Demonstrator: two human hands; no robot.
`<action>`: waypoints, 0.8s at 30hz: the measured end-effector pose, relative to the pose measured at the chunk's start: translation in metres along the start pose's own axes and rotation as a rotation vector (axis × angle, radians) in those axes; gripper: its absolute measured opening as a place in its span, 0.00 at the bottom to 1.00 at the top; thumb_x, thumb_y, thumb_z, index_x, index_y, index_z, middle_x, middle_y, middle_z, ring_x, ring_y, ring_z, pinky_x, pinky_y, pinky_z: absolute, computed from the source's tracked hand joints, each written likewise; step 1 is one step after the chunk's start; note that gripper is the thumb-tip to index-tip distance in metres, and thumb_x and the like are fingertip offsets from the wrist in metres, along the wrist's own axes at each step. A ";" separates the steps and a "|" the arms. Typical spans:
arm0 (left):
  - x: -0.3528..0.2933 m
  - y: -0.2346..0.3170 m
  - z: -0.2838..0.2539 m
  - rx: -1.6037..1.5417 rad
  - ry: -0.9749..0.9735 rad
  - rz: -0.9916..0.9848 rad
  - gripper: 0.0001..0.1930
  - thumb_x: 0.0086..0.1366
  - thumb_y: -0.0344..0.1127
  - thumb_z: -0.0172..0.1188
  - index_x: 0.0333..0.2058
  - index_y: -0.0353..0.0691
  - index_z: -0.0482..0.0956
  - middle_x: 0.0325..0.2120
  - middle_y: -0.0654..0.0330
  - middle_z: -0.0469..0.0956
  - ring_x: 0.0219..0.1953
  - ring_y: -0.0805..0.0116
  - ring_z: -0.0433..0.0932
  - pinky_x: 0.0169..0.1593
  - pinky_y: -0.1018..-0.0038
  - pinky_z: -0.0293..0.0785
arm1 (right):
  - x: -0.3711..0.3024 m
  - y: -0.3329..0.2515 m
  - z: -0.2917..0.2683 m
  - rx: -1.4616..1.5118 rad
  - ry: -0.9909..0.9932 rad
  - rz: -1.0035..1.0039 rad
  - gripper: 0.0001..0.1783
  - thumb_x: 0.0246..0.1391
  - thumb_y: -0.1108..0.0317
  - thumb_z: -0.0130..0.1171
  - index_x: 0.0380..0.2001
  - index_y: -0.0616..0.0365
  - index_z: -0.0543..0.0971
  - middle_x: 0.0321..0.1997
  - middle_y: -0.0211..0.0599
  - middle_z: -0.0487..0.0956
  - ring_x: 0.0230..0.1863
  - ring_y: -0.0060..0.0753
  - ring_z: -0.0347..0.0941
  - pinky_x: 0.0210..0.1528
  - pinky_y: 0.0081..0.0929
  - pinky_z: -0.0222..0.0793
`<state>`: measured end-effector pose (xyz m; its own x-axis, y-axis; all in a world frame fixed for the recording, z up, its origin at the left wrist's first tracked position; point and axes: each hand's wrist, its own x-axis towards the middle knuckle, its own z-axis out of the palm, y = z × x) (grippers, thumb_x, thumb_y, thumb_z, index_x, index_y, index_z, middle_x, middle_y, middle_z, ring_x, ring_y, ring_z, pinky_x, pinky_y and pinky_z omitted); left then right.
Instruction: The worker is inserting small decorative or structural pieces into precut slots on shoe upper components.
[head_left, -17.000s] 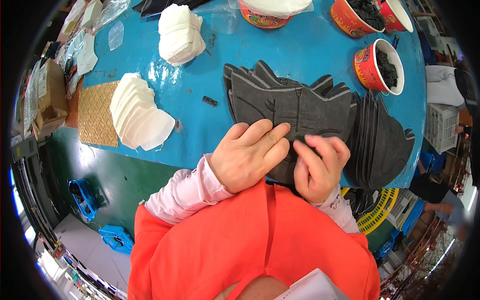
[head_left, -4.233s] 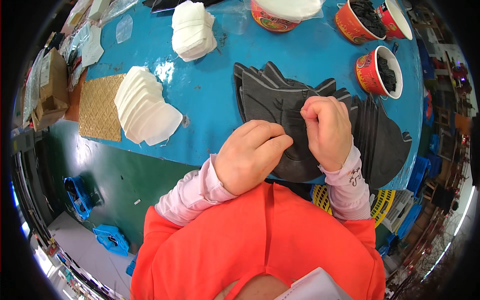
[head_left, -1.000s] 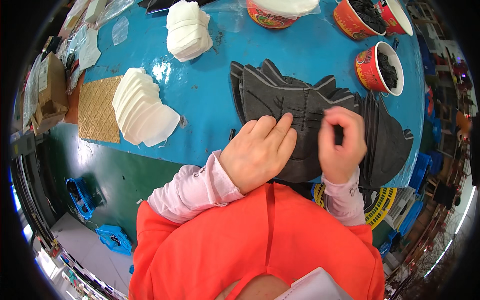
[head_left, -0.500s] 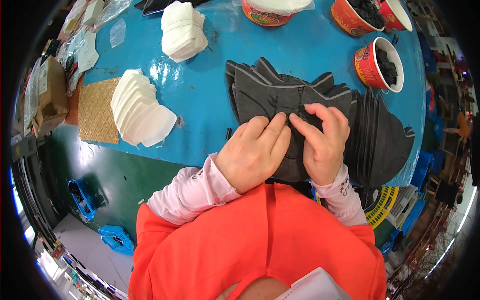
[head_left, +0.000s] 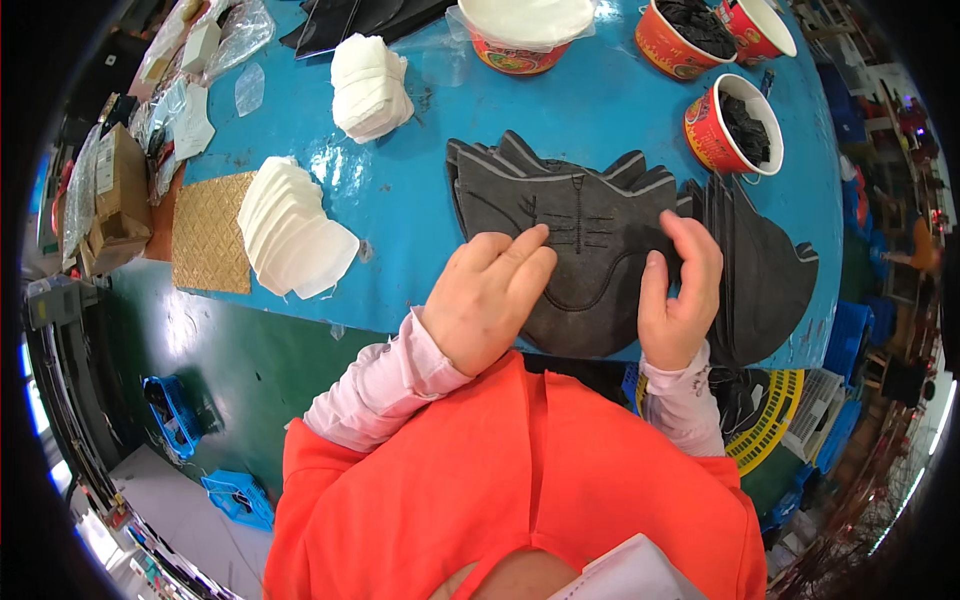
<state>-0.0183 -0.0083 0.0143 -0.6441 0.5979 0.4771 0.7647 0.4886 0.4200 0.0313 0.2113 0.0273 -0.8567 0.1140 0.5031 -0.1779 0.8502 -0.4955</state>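
Your left hand (head_left: 485, 300) rests bent-fingered on the stitched charcoal fabric piece (head_left: 590, 330) on the blue table (head_left: 405, 215), grip unclear — your right hand (head_left: 683, 295) gapes, apparently empty — in probable seam-checking, which next needs gentle pinching.

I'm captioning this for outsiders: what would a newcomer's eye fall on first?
Probably the orange-red garment, filling the lower middle. Just above it, the left hand touches a dark grey stitched piece on the blue table, with the right hand at the piece's right side. The nearest bright red tub stands at upper right.
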 end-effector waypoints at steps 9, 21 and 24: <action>-0.005 0.017 -0.009 -0.147 0.093 0.033 0.17 0.49 0.15 0.62 0.40 0.32 0.78 0.41 0.52 0.82 0.33 0.57 0.78 0.38 0.68 0.76 | -0.010 0.001 -0.011 -0.175 -0.213 0.321 0.39 0.50 0.56 0.71 0.61 0.61 0.68 0.48 0.43 0.74 0.47 0.45 0.76 0.43 0.37 0.74; -0.023 0.040 -0.016 -0.616 0.062 -0.153 0.13 0.58 0.14 0.59 0.42 0.34 0.80 0.38 0.55 0.83 0.36 0.64 0.81 0.42 0.74 0.76 | -0.015 -0.012 -0.019 0.092 0.161 0.085 0.09 0.54 0.74 0.65 0.40 0.60 0.81 0.35 0.42 0.81 0.32 0.44 0.79 0.33 0.32 0.73; -0.017 0.048 -0.014 -0.825 0.051 -0.296 0.12 0.60 0.17 0.60 0.41 0.34 0.82 0.35 0.57 0.84 0.36 0.65 0.81 0.40 0.75 0.76 | -0.008 -0.007 -0.017 -0.115 0.068 0.051 0.14 0.57 0.71 0.63 0.47 0.57 0.81 0.37 0.39 0.82 0.35 0.43 0.81 0.35 0.33 0.75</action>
<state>0.0292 -0.0037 0.0370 -0.8289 0.4808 0.2859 0.3220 -0.0078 0.9467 0.0480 0.2129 0.0387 -0.8274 0.1897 0.5286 -0.0751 0.8954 -0.4388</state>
